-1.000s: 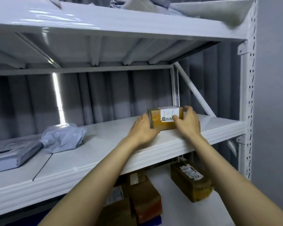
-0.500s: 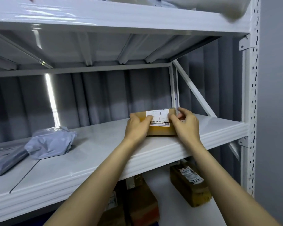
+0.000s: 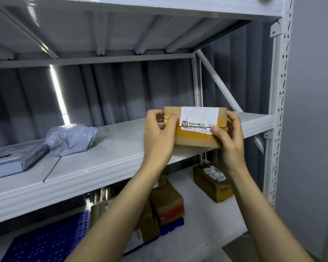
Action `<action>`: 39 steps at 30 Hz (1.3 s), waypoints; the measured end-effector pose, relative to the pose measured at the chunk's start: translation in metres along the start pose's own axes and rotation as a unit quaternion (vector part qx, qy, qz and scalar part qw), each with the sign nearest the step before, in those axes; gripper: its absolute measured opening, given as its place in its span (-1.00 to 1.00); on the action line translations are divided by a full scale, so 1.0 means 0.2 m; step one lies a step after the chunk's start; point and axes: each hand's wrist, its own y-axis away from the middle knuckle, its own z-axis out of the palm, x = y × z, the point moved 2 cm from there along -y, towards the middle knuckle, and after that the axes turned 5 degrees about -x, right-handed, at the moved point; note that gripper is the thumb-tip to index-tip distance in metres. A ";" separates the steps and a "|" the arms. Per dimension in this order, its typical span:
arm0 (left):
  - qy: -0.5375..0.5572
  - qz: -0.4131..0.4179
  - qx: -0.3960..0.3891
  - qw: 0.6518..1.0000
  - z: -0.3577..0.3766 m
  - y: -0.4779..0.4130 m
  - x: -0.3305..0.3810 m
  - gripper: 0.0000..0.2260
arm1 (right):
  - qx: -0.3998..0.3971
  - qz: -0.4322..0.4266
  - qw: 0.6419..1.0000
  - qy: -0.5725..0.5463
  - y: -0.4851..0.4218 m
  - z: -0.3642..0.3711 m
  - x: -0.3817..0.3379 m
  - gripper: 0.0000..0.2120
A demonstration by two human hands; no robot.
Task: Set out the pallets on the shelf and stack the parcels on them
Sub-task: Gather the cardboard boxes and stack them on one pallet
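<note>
A small brown cardboard parcel with a white label is held up just above the front edge of the white middle shelf. My left hand grips its left end and my right hand grips its right end. The parcel is tilted so its labelled face points toward me. On the shelf below, a blue pallet lies at the left, with several brown boxes standing on another blue pallet beside it.
Two grey plastic mailer bags lie at the left of the middle shelf. A lone brown box sits at the right of the lower shelf. The white upright post and a grey wall bound the right side.
Both hands have lifted the parcel off the middle shelf and pulled it toward me, tilting its label to face me. The view has dropped slightly, showing the lower shelf.
</note>
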 end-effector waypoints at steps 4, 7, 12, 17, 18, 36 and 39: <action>0.054 0.020 -0.025 0.998 0.02 0.23 0.01 -0.81 | 0.016 0.015 0.998 -0.053 0.27 -0.06 0.05 -0.49; 0.076 0.021 -0.058 0.995 0.01 0.36 -0.02 -0.76 | 0.023 0.030 0.996 -0.082 0.45 -0.10 0.05 -0.44; 0.073 0.010 -0.108 0.991 -0.05 0.57 -0.18 -0.71 | 0.037 0.100 0.989 -0.105 0.67 -0.14 0.12 -0.39; 0.069 -0.064 -0.122 0.988 -0.13 0.74 -0.41 -0.66 | 0.045 0.160 0.979 -0.115 0.88 -0.13 0.23 -0.36; 0.070 -0.091 -0.134 0.984 -0.15 0.76 -0.46 -0.62 | 0.047 0.172 0.977 -0.118 0.92 -0.13 0.26 -0.34; -0.012 -0.248 -0.091 0.964 -0.26 0.95 -0.84 -0.33 | -0.028 0.388 0.921 -0.034 1.05 -0.08 0.66 -0.39; -0.031 -0.239 -0.077 0.967 -0.23 0.94 -0.87 -0.28 | -0.026 0.415 0.909 -0.023 1.04 -0.08 0.71 -0.47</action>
